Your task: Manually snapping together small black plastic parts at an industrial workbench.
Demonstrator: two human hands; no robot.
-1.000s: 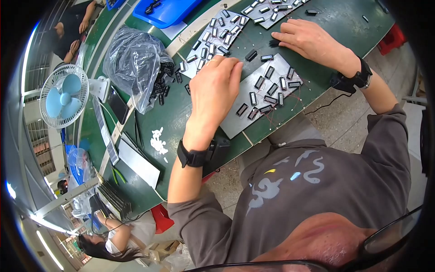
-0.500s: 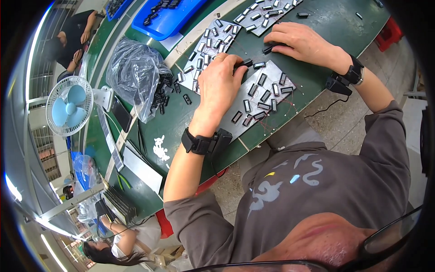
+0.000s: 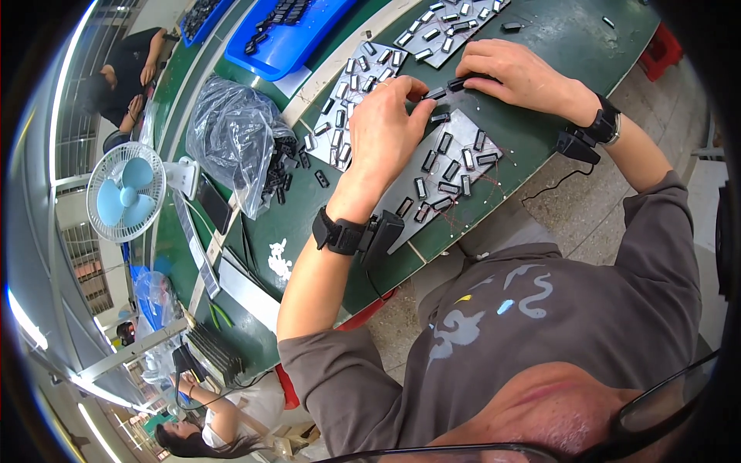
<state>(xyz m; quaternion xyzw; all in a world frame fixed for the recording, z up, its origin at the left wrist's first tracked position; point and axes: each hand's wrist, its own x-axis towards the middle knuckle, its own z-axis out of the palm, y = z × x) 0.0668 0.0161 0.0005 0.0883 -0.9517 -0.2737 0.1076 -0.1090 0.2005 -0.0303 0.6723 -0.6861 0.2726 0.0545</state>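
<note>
Parts pinched in both hands, end toward end

Left part and right part, both small and black, are held over the green table, past the far edge of the near plate. The left hand has thumb and fingertips clamped on the left part; the right hand pinches the right part. Whether the two parts touch, I cannot tell. A loose part lies just nearer than them, by the near plate, which carries more such parts and thin red wires.

Farther off are a left plate beside the left hand and a far plate, both covered with parts. To the left, a heap of parts lies by a clear bag. A blue tray holding parts sits beyond the bag. Farther left are a phone and a fan; white bits and green pliers lie nearer. Two other people are at the left.
</note>
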